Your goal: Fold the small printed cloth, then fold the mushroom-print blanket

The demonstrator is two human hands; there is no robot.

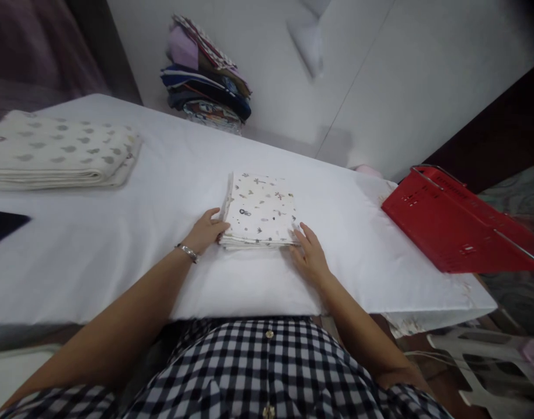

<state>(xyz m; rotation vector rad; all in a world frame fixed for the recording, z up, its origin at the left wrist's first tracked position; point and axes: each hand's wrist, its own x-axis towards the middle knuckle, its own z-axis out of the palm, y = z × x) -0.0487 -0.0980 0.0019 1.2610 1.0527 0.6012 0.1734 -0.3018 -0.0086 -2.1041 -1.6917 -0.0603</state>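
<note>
A folded white cloth point(262, 206) printed with small grey and brown motifs lies on the white-covered table in front of me. Its layered front edge faces me. At the cloth's left front corner is my left hand point(207, 231), open, its thumb resting on the edge and the other fingers apart beside it. My right hand point(311, 256) touches the right front corner with fingers spread and loosely bent. Neither hand is visibly closed around the cloth. A bracelet point(188, 252) circles my left wrist.
A larger folded cloth point(61, 151) with grey prints lies at the left, near a dark flat object point(5, 226). Stacked folded fabrics point(208, 81) stand beyond the far edge. A red plastic basket point(459, 221) tilts at the table's right end. A white plastic stool point(489, 361) is below right.
</note>
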